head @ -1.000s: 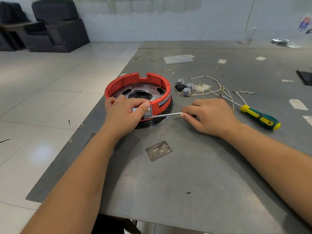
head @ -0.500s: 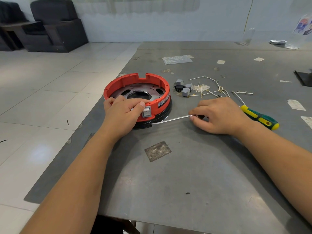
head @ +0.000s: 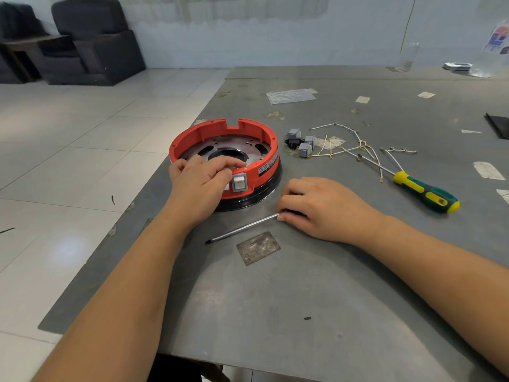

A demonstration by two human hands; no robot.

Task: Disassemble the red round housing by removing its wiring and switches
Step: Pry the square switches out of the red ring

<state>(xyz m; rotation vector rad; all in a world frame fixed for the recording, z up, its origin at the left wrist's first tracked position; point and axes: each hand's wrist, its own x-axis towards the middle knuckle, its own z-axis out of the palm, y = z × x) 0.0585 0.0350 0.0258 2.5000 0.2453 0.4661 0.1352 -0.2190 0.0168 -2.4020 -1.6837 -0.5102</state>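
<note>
Grey metal table (head: 344,285) on a white tiled floor (head: 82,133); dark armchairs (head: 93,42) at the far left wall.

Housing (head: 192,135): red ring on a black base, near the table's left edge, open side up. Inside it: a perforated metal plate (head: 249,146) with a dark central opening. One grey rocker switch (head: 239,182) sits in the near wall, face outward, with a white label (head: 268,166) to its right.

Left hand (head: 198,186): resting over the near rim, fingers curled down inside the ring behind the switch, thumb against the outer wall just left of the switch.

Right hand (head: 325,208): knuckles up on the table just right of the housing, fingers curled round the handle of a screwdriver (head: 242,227). Its bare shaft lies on the table, tip pointing left, apart from the housing.

Behind the right hand: three grey switches (head: 304,148) and a black socket (head: 292,143) in a cluster, loose wires (head: 355,147) spread to their right, and a second screwdriver, yellow-green handle (head: 427,191), lying across the wires. Scraps of tape (head: 487,170) are scattered about.
</note>
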